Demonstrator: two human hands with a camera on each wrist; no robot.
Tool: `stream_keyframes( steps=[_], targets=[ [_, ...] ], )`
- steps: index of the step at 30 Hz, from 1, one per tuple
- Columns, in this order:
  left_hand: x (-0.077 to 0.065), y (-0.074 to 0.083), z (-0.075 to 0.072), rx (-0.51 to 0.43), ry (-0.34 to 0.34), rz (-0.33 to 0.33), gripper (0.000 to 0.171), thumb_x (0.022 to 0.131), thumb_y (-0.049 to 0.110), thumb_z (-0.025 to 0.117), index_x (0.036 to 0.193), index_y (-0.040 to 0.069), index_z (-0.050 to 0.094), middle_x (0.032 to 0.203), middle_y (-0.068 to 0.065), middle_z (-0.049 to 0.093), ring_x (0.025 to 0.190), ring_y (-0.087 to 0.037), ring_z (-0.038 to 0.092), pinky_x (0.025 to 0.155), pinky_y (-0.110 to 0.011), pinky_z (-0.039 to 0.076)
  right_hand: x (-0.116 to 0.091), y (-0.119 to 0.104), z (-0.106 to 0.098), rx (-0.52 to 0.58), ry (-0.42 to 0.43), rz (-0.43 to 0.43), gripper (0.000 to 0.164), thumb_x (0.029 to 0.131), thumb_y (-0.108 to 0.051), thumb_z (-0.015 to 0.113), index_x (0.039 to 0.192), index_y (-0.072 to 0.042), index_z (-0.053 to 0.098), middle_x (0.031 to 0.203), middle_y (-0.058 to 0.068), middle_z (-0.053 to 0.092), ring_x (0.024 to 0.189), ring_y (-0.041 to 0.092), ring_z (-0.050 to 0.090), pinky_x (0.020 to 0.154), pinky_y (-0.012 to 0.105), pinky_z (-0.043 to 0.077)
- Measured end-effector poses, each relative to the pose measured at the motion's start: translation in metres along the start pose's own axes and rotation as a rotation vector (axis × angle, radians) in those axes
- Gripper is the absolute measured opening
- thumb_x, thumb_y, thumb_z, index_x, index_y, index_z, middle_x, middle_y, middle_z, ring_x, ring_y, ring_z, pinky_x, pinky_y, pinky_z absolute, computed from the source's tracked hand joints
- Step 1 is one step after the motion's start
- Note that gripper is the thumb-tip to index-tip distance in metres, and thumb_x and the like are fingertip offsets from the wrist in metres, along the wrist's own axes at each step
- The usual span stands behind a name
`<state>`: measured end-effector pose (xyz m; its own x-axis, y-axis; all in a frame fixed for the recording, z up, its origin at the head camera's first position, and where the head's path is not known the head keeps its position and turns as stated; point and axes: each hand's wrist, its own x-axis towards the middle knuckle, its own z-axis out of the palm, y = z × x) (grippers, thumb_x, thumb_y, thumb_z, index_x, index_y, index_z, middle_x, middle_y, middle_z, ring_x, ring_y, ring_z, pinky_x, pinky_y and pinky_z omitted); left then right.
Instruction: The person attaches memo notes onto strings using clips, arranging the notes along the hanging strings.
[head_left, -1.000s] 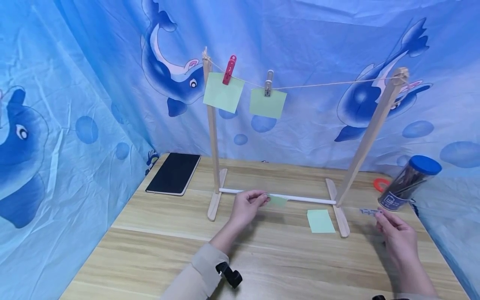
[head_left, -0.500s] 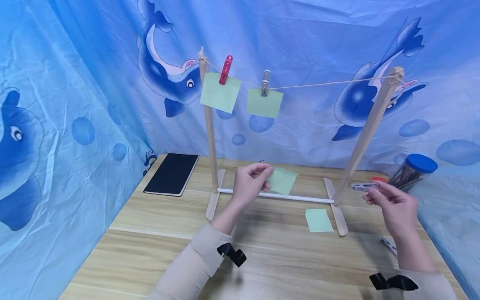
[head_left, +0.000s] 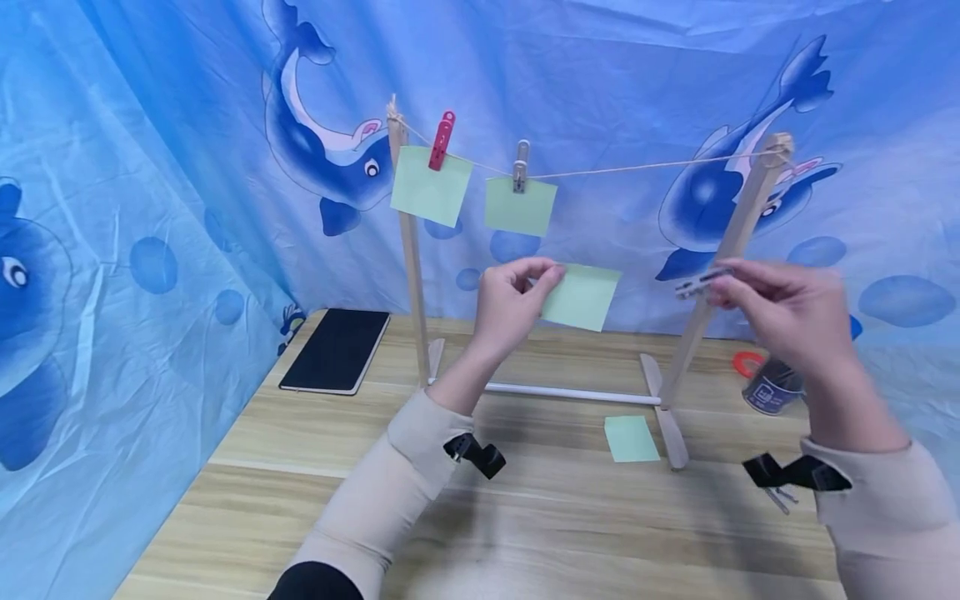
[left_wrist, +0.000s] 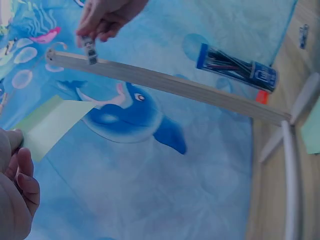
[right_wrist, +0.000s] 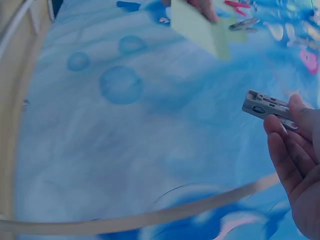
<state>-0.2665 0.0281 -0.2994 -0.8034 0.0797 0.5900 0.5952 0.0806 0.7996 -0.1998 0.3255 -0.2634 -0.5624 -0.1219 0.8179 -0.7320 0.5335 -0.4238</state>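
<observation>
My left hand (head_left: 512,302) pinches a pale green sticky note (head_left: 583,297) by its left edge, holding it in the air below the string (head_left: 630,169). To the right, my right hand (head_left: 791,308) grips a grey clothespin (head_left: 701,283) between thumb and fingers, in front of the right wooden post. The right wrist view shows this clothespin (right_wrist: 270,107) pointing away from the fingertips. Two green notes hang on the string's left half: one note (head_left: 431,187) under a red clothespin (head_left: 442,140), the other note (head_left: 521,208) under a grey clothespin (head_left: 521,167).
A wooden frame with a white crossbar (head_left: 570,393) stands on the table. Another green note (head_left: 632,439) lies by its right foot. A black notebook (head_left: 336,350) is at left; a pencil jar (head_left: 772,387), an orange ring (head_left: 747,363) and a loose clothespin (head_left: 782,500) are at right.
Both hands have risen from near the tabletop, the left with the green note, the right with the grey clothespin. The right hand has also moved slightly left.
</observation>
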Motion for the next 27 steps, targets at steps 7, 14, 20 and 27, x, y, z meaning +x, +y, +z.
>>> stream_keyframes(
  steps=[7,14,20,27],
  targets=[
    [0.022,0.021,0.006,-0.01,0.032,-0.008,0.017,0.094,0.024,0.076,0.096,0.008,0.08,0.077,-0.001,0.07,0.056,-0.012,0.051,0.048,-0.023,0.04,0.061,-0.035,-0.001,-0.132,-0.061,-0.131,0.02,0.082,0.014,0.076,0.1,0.007,0.077,0.089,-0.032,0.066,0.076,-0.012,0.067,0.061,0.004,0.047],
    [0.036,0.035,0.013,0.012,0.087,-0.007,0.016,0.093,0.025,0.077,0.095,0.01,0.08,0.077,0.002,0.071,0.062,-0.01,0.055,0.053,-0.022,0.042,0.112,-0.06,0.01,-0.125,-0.126,-0.162,0.015,0.087,0.011,0.073,0.1,0.006,0.078,0.086,-0.018,0.072,0.072,-0.006,0.068,0.071,0.009,0.053],
    [0.042,0.04,0.016,0.015,0.128,-0.019,0.016,0.093,0.025,0.077,0.096,0.009,0.08,0.08,0.001,0.073,0.067,-0.011,0.059,0.055,-0.022,0.046,0.141,-0.073,0.019,-0.292,-0.162,-0.157,0.016,0.095,-0.008,0.071,0.107,-0.001,0.078,0.091,0.017,0.076,0.073,-0.018,0.061,0.058,0.005,0.045],
    [0.046,0.042,0.02,0.023,0.177,-0.006,0.017,0.093,0.027,0.077,0.096,0.01,0.08,0.081,0.002,0.073,0.066,-0.01,0.06,0.056,-0.022,0.047,0.163,-0.074,0.028,-0.393,-0.239,-0.113,0.024,0.099,-0.021,0.068,0.11,-0.002,0.078,0.096,0.017,0.076,0.066,-0.021,0.052,0.053,0.013,0.036]
  ],
)
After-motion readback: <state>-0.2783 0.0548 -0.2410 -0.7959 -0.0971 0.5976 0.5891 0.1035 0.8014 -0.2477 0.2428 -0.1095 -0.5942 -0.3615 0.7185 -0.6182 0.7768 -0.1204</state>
